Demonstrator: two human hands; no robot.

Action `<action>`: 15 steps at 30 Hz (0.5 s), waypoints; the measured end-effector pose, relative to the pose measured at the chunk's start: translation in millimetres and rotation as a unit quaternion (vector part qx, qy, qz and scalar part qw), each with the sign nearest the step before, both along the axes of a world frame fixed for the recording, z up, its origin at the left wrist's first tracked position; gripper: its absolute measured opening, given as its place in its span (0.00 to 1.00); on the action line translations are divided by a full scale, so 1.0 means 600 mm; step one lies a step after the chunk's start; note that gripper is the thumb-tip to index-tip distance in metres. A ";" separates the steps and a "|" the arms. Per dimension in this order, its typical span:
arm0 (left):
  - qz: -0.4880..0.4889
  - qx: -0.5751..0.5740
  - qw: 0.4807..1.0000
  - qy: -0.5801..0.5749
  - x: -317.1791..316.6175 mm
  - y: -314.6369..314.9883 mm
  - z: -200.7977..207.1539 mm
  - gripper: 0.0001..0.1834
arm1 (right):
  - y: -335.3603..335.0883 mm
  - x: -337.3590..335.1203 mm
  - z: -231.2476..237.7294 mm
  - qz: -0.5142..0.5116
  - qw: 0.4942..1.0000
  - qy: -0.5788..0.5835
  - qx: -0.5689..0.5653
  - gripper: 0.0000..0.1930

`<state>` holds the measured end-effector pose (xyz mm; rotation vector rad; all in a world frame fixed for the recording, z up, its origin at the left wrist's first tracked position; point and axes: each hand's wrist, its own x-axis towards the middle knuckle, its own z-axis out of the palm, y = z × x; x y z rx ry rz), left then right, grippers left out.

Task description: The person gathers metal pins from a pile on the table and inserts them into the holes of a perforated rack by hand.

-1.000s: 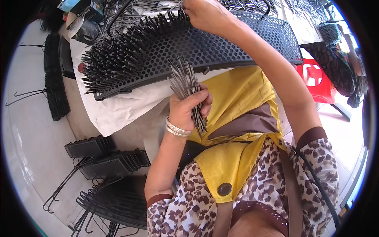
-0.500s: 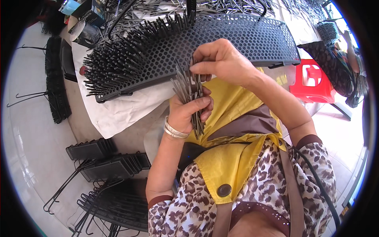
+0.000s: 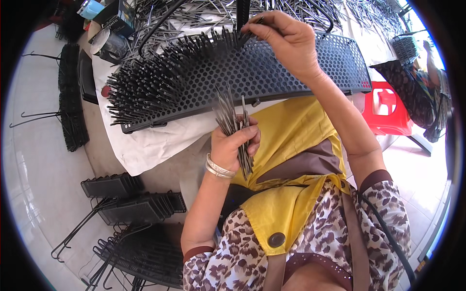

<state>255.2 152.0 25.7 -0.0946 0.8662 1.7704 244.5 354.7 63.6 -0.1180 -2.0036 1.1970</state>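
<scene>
Head view | left hand [image 3: 232, 148] fingers clutch one pin bundle [image 3: 234, 123] | right hand [image 3: 286, 41] fingers pinch one pin [image 3: 256, 21] | one perforated panel [image 3: 272, 72]

**Pins crowd the left, holes bare on the right**

Upright pins [image 3: 160, 82] block the perforated panel [image 3: 291, 77] from nine to eleven o'clock. Its bare stretch toward three o'clock lies open beyond the right hand [image 3: 286, 41]. Loose rods [image 3: 204, 14] clutter twelve o'clock.

leopard-print sleeves, yellow apron [image 3: 291, 145], silver bangle [image 3: 218, 168]

Bright daylight from the right, glare there, fisheye-bent dark rim, centre sharp.
</scene>
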 end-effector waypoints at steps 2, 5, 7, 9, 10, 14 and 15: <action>0.003 -0.008 1.000 0.004 0.001 0.000 0.002 0.08 | -0.001 0.000 0.002 -0.006 0.999 -0.016 0.031 0.04; 0.002 -0.005 1.000 0.005 0.001 -0.001 0.004 0.08 | 0.003 -0.002 0.004 -0.002 0.998 -0.023 0.064 0.04; -0.003 -0.001 1.000 0.001 0.002 -0.002 0.003 0.08 | 0.003 -0.002 0.011 0.008 0.997 -0.031 0.074 0.05; -0.006 0.004 1.000 -0.004 0.003 -0.004 0.004 0.08 | 0.005 0.004 0.011 0.016 0.994 -0.070 0.079 0.05; -0.008 0.005 1.000 -0.003 0.004 -0.003 0.004 0.08 | 0.007 0.007 0.011 0.021 0.990 -0.109 0.083 0.05; -0.016 0.009 1.000 -0.004 0.004 -0.002 0.004 0.08 | 0.003 0.007 0.000 0.029 0.991 -0.114 0.069 0.06; -0.017 0.009 1.000 -0.004 0.004 -0.003 0.003 0.08 | 0.001 0.005 -0.001 0.028 0.991 -0.115 0.069 0.06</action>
